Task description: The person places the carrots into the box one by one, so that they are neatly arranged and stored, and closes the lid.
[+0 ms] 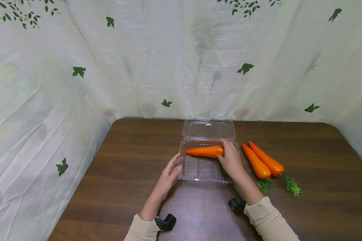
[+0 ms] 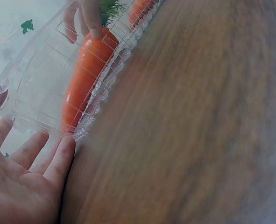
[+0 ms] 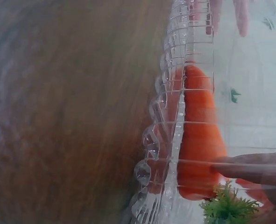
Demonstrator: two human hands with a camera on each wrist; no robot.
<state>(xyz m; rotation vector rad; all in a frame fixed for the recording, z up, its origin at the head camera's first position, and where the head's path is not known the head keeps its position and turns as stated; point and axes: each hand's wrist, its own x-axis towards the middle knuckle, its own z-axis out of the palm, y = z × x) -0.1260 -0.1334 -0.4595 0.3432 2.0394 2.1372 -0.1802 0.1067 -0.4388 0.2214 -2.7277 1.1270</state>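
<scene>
A clear plastic clamshell box point(image 1: 199, 170) lies with its lid point(image 1: 208, 130) folded back. Inside, an orange carrot point(image 1: 202, 151) lies crosswise towards the hinge, tip to the left. My right hand point(image 1: 232, 160) grips its thick end between thumb and fingers. The carrot's green leafy top point(image 3: 229, 205) sticks out past that end in the right wrist view; in the head view the hand hides it. At the box's left side, my left hand point(image 1: 169, 177) touches the rim with its fingers extended, as the left wrist view also shows.
Two more carrots with green tops, a nearer one point(image 1: 256, 162) and a farther one point(image 1: 266, 159), lie side by side right of the box. All rests on a brown wooden table point(image 1: 132, 160). A pale printed curtain point(image 1: 169, 60) hangs behind the table's back edge.
</scene>
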